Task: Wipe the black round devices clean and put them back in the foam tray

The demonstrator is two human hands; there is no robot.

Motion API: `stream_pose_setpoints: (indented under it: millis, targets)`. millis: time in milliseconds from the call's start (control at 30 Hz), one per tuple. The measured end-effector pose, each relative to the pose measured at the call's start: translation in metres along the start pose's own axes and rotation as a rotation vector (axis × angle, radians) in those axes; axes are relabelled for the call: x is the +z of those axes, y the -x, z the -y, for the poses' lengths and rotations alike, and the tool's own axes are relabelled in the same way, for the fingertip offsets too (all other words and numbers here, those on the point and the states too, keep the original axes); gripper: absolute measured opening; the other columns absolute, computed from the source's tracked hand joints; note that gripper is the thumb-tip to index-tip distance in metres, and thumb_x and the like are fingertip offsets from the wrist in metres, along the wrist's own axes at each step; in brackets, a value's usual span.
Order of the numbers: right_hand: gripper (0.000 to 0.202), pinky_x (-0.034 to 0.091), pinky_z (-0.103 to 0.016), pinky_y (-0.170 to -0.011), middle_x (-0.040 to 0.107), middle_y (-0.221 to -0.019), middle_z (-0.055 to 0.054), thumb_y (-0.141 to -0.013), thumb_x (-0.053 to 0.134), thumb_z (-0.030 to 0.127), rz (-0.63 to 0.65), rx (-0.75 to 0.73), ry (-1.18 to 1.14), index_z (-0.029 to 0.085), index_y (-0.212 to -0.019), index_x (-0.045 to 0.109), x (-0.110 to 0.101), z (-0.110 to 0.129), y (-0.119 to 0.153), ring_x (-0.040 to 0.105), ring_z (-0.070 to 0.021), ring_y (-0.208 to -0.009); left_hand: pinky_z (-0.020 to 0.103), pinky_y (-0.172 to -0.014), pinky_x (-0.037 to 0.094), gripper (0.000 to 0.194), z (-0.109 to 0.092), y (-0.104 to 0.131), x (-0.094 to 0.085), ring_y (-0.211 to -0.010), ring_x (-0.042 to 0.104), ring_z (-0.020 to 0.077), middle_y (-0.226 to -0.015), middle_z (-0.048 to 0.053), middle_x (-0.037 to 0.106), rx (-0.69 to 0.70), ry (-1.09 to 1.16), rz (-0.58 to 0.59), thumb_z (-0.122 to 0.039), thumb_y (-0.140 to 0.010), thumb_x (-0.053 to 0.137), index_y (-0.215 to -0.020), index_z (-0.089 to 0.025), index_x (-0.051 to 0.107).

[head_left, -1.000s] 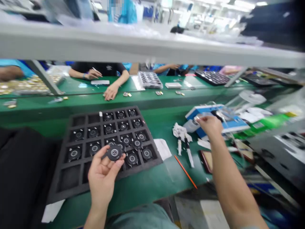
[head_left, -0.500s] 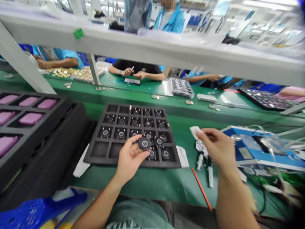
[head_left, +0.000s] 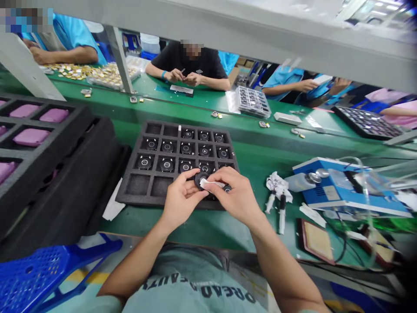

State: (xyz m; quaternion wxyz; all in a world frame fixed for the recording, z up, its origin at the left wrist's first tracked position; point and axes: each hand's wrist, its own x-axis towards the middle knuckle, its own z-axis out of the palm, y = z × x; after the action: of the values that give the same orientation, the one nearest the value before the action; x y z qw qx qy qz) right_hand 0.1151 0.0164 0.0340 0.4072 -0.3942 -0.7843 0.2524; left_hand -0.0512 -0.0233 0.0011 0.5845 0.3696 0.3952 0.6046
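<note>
My left hand (head_left: 182,193) grips a round black watch case (head_left: 197,179) between thumb and fingers, above the front of a black foam tray (head_left: 130,201). Pinched in my right hand (head_left: 236,191) is a folded white wipe (head_left: 204,183), pressed against the face of that watch case. Several more black watch cases, such as one (head_left: 167,164) in the third row, sit in the tray's compartments. Two front-left compartments hold nothing. My right hand covers part of the tray's front right.
Two syringes (head_left: 282,215) and crumpled tissue (head_left: 276,183) lie right of the tray, beside a blue machine (head_left: 321,187). Stacked foam trays with pink pieces (head_left: 32,136) stand at left. A blue stool (head_left: 39,269) is at lower left. Co-workers (head_left: 189,65) sit across the bench.
My right hand has moved left with the white wipe and brought it onto the watch case. My left hand keeps hold of the case. The camera view has tilted down.
</note>
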Motion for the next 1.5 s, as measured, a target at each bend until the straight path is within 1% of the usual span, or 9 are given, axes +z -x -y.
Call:
stream_pose_setpoints:
  millis: [167, 333, 433, 600, 800, 967, 1200, 1367, 1500]
  targets:
    - [0.010, 0.052, -0.041, -0.077, 0.072, -0.084, -0.002, -0.092, 0.073, 0.022, 0.006, -0.075, 0.068, 0.028, -0.084, 0.074, 0.005, 0.002, -0.004, 0.064, -0.0226, -0.084, 0.032, -0.087, 0.064, 0.058, 0.003, 0.003, -0.001, -0.084, 0.080, 0.0199, -0.096, 0.006, 0.083, 0.009, -0.072, 0.063, -0.017, -0.073, 0.089, -0.126, -0.016, 0.065]
    - [0.013, 0.052, -0.041, -0.077, 0.071, -0.082, -0.001, -0.093, 0.070, 0.022, -0.079, -0.057, 0.118, 0.029, -0.082, 0.070, 0.003, -0.003, -0.006, 0.062, -0.0224, -0.082, 0.030, -0.087, 0.063, 0.057, 0.003, 0.005, -0.001, -0.089, 0.080, 0.0204, -0.099, 0.008, 0.083, 0.009, -0.089, 0.040, -0.016, -0.075, 0.087, -0.127, -0.015, 0.066]
    - [0.014, 0.052, -0.041, -0.076, 0.071, -0.081, -0.001, -0.092, 0.071, 0.021, -0.045, -0.029, 0.101, 0.029, -0.081, 0.070, 0.000, -0.003, -0.001, 0.062, -0.0224, -0.080, 0.032, -0.088, 0.063, 0.060, 0.002, 0.003, -0.002, -0.089, 0.080, 0.0209, -0.100, 0.008, 0.083, -0.016, -0.054, 0.059, -0.017, -0.074, 0.089, -0.129, -0.016, 0.066]
    - [0.013, 0.051, -0.044, -0.078, 0.073, -0.084, -0.002, -0.095, 0.070, 0.025, 0.012, -0.068, 0.122, 0.030, -0.084, 0.073, 0.002, 0.003, -0.003, 0.063, -0.0239, -0.083, 0.030, -0.080, 0.064, 0.057, 0.002, 0.001, -0.002, -0.082, 0.079, 0.0200, -0.097, 0.006, 0.083, -0.016, -0.098, 0.070, -0.018, -0.074, 0.089, -0.127, -0.018, 0.069]
    - [0.014, 0.049, -0.045, -0.077, 0.073, -0.082, -0.002, -0.094, 0.070, 0.024, -0.028, -0.053, 0.156, 0.031, -0.082, 0.072, -0.003, 0.000, -0.001, 0.062, -0.0248, -0.081, 0.034, -0.091, 0.064, 0.059, 0.003, 0.002, -0.002, -0.093, 0.081, 0.0226, -0.101, 0.007, 0.083, -0.019, -0.065, 0.057, -0.018, -0.074, 0.088, -0.129, -0.017, 0.067]
    - [0.014, 0.048, -0.046, -0.079, 0.073, -0.087, -0.003, -0.098, 0.067, 0.027, 0.037, -0.070, 0.182, 0.030, -0.086, 0.074, 0.003, 0.005, 0.001, 0.060, -0.0252, -0.085, 0.037, -0.090, 0.066, 0.058, 0.002, 0.001, -0.002, -0.094, 0.081, 0.0258, -0.099, 0.007, 0.083, -0.045, -0.115, 0.077, -0.022, -0.075, 0.089, -0.128, -0.018, 0.069]
    - [0.013, 0.046, -0.044, -0.077, 0.072, -0.082, -0.002, -0.096, 0.069, 0.024, -0.007, -0.054, 0.199, 0.028, -0.083, 0.069, -0.005, -0.001, 0.009, 0.059, -0.0232, -0.081, 0.036, -0.089, 0.066, 0.060, 0.002, 0.001, -0.001, -0.091, 0.081, 0.0249, -0.099, 0.008, 0.083, -0.023, -0.122, 0.064, -0.020, -0.074, 0.089, -0.130, -0.016, 0.066]
    - [0.013, 0.046, -0.042, -0.078, 0.071, -0.083, -0.002, -0.098, 0.068, 0.025, -0.060, -0.103, 0.253, 0.024, -0.085, 0.070, 0.007, 0.002, 0.005, 0.060, -0.0217, -0.082, 0.033, -0.088, 0.067, 0.058, 0.003, 0.002, 0.001, -0.089, 0.082, 0.0228, -0.092, 0.004, 0.083, 0.003, -0.227, 0.059, -0.016, -0.075, 0.085, -0.129, -0.015, 0.064]
    - [0.013, 0.044, -0.040, -0.078, 0.071, -0.082, -0.001, -0.098, 0.069, 0.024, -0.075, -0.117, 0.269, 0.023, -0.085, 0.069, 0.005, 0.002, 0.007, 0.060, -0.0204, -0.082, 0.034, -0.089, 0.067, 0.056, 0.003, 0.003, 0.002, -0.092, 0.082, 0.0241, -0.096, 0.005, 0.084, 0.016, -0.185, 0.037, -0.019, -0.076, 0.086, -0.127, -0.016, 0.063]
